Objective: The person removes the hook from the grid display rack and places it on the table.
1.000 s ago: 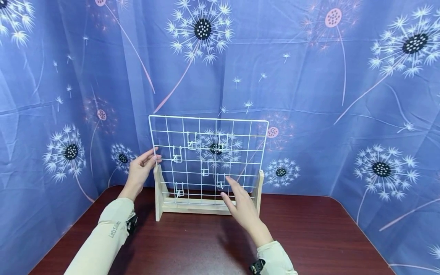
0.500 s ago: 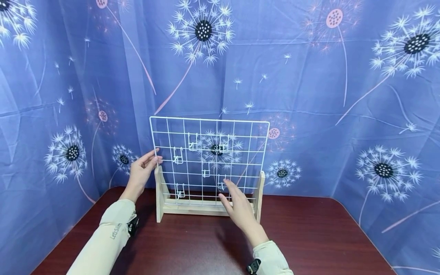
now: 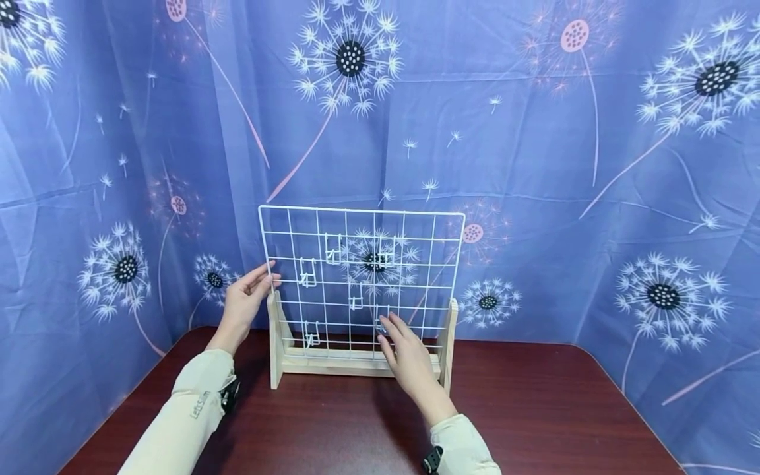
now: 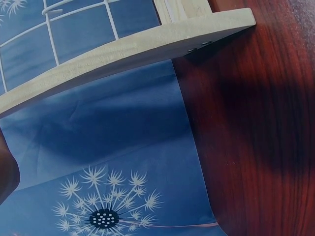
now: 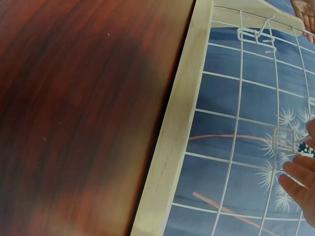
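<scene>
White wire grid (image 3: 348, 284), likely light, best edge-held: my left hand (image 3: 240, 307) pinches nine o'clock, right fingers (image 3: 401, 331) spread near five.

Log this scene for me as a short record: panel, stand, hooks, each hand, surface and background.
Panel: white wire grid, standing in the stand
Stand: pale wooden stand
Hooks: six white hooks, hung at different heights on the grid
Left hand: pinches the grid's left edge, just above the stand
Right hand: fingers at the lower-right hook; contact unclear
Surface: dark reddish-brown table
Background: blue curtain with dandelion print
</scene>
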A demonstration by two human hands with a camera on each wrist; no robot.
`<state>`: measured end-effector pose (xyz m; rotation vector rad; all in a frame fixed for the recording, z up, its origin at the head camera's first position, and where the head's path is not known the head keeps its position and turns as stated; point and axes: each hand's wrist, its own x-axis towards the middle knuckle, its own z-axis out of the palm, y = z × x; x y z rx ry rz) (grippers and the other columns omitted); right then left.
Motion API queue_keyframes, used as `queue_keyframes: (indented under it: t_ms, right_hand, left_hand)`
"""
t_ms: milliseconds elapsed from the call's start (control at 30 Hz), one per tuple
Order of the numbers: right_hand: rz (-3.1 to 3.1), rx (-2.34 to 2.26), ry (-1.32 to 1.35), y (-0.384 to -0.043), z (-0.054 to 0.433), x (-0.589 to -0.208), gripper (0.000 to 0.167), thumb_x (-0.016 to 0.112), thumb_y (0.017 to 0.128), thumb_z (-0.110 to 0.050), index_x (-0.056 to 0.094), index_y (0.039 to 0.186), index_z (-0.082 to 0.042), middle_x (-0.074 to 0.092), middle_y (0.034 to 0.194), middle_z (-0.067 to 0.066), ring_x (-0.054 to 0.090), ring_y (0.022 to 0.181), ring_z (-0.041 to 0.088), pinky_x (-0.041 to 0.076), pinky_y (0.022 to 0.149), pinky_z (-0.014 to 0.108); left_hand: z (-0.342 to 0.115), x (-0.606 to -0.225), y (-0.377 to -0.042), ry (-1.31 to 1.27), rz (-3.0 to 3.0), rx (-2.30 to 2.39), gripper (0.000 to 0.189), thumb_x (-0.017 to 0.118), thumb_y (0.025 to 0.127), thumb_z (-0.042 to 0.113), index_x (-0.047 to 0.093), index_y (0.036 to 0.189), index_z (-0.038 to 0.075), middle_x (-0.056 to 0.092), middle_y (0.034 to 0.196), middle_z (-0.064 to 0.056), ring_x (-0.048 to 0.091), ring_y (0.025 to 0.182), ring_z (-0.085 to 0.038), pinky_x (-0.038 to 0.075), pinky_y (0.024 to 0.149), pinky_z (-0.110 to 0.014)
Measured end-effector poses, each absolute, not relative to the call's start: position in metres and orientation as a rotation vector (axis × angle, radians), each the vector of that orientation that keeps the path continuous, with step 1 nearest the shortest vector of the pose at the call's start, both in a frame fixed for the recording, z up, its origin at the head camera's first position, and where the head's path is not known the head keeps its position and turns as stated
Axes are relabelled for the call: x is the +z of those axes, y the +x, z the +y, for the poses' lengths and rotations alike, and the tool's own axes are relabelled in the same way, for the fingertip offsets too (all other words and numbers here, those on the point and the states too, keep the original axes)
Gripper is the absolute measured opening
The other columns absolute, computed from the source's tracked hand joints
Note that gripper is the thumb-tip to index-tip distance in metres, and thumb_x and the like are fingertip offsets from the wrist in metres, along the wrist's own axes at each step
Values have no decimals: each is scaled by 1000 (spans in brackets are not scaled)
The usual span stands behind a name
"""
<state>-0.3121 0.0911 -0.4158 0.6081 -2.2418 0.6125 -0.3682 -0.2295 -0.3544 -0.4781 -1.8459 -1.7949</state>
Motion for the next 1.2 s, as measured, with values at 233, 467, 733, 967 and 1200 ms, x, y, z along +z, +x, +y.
queue_keyframes:
  t_ms: [233,467,733,967,1200]
  right_hand:
    - [-2175,548,613,-315,87,-414,35,67,90,-12,64,124,-2,61,124,19,65,102,35,55,81,45]
    - [-2125,537,615,-319,86,-416,34,68,89,-9,65,122,-3,62,121,18,66,100,34,57,78,44]
    - [-2063,496,612,-323,85,-418,31,71,86,-9,68,116,-3,63,118,20,67,97,35,57,76,45]
    - [-1968,474,630,-323,85,-416,28,74,83,-6,70,110,0,63,116,20,66,99,35,57,77,44]
    - [-1866,465,703,-325,88,-415,25,74,79,1,71,104,3,65,115,19,64,105,34,54,87,42]
  left_hand:
    - [-229,-355,-367,-465,-1852,-1780,40,57,98,14,54,135,-1,71,97,9,68,87,-3,53,80,-16]
    - [-230,-356,-368,-465,-1861,-1778,41,57,98,16,53,136,1,70,96,13,68,89,-3,52,81,-16]
    - [-230,-357,-369,-480,-1844,-1777,41,58,97,15,54,135,0,72,99,5,68,89,-4,53,81,-16]
    - [-229,-355,-368,-477,-1838,-1771,41,57,97,14,53,135,-1,71,97,8,68,88,-3,52,81,-16]
    - [-228,-355,-367,-464,-1838,-1767,39,58,97,12,54,134,-1,71,96,10,68,87,-3,53,80,-16]
